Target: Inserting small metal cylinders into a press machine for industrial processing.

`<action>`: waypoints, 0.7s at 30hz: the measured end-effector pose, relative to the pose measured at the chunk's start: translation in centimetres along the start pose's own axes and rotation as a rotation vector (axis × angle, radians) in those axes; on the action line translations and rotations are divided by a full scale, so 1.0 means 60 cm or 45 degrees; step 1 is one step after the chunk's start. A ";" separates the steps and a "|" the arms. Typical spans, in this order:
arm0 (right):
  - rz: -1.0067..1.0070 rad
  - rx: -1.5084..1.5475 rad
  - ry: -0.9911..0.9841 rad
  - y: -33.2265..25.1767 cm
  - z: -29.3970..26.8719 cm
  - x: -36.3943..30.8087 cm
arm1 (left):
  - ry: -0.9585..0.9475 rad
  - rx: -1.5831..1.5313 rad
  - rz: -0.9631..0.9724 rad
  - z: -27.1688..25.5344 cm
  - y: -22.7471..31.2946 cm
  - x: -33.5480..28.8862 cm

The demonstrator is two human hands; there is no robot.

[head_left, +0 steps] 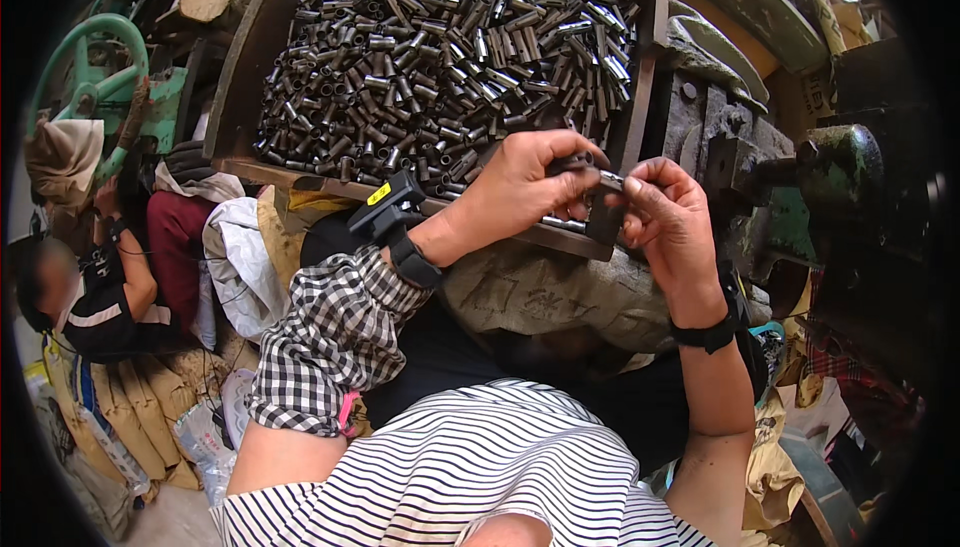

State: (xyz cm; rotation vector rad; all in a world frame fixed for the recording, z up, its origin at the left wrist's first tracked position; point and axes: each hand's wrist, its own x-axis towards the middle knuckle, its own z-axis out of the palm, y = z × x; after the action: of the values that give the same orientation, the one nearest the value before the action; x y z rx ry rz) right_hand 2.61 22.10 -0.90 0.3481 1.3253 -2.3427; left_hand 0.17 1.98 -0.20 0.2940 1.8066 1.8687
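Note:
My left hand [525, 185] is closed above the near right corner of a wooden tray [645, 97]. Between its thumb and fingers is a dark short metal tube [572, 162]. My right hand [668, 209], just outside that corner, pinches a shiny short metal piece [611, 180] between thumb and fingertips. The two pieces meet or nearly meet; I cannot tell whether they join. A heap of short metal tubes [400, 77], dark and shiny, fills the tray. Fingers partly hide what each hand holds.
At the right stands a dark, greasy machine [840, 177] close to my right hand. Sacking [540, 297] hangs below the tray's near edge. Far left are a green handwheel [100, 87] and another person [110, 287] seated near stacked brown sacks [130, 417].

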 end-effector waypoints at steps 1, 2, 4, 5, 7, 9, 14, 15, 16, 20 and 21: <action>0.038 -0.027 -0.037 -0.001 -0.007 0.001 | -0.004 -0.002 0.003 0.002 0.002 -0.003; 0.076 -0.054 -0.075 -0.003 -0.013 0.002 | -0.040 0.012 0.027 0.004 0.003 -0.006; 0.087 0.016 -0.081 -0.009 -0.018 0.007 | -0.124 -0.224 -0.083 0.002 0.008 -0.010; 0.101 0.087 -0.091 -0.011 -0.020 0.008 | -0.124 -0.223 -0.084 -0.002 0.008 -0.009; 0.137 0.125 -0.149 -0.014 -0.021 0.007 | -0.245 -0.359 -0.112 -0.012 0.007 -0.003; 0.101 0.063 -0.122 -0.012 -0.015 0.004 | -0.198 -0.315 -0.117 -0.010 0.007 -0.001; 0.161 0.088 -0.213 -0.012 -0.020 0.007 | -0.259 -0.086 -0.029 0.003 0.004 -0.010; 0.218 0.085 -0.240 -0.013 -0.023 0.008 | -0.236 0.224 0.124 0.009 0.000 -0.013; 0.219 0.085 -0.239 -0.014 -0.023 0.007 | -0.261 0.337 0.379 0.013 -0.001 -0.015; 0.152 0.058 -0.239 -0.015 -0.011 0.005 | -0.256 -0.353 -0.200 -0.008 0.010 -0.007; 0.121 0.081 -0.221 -0.013 -0.008 0.005 | -0.257 -0.353 -0.201 -0.010 0.011 -0.008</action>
State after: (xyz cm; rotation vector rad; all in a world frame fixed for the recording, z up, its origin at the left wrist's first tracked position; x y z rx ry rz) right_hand 1.95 22.79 -0.67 0.2164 1.1306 -2.2827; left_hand 0.10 1.23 0.50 0.2227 1.3780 1.8749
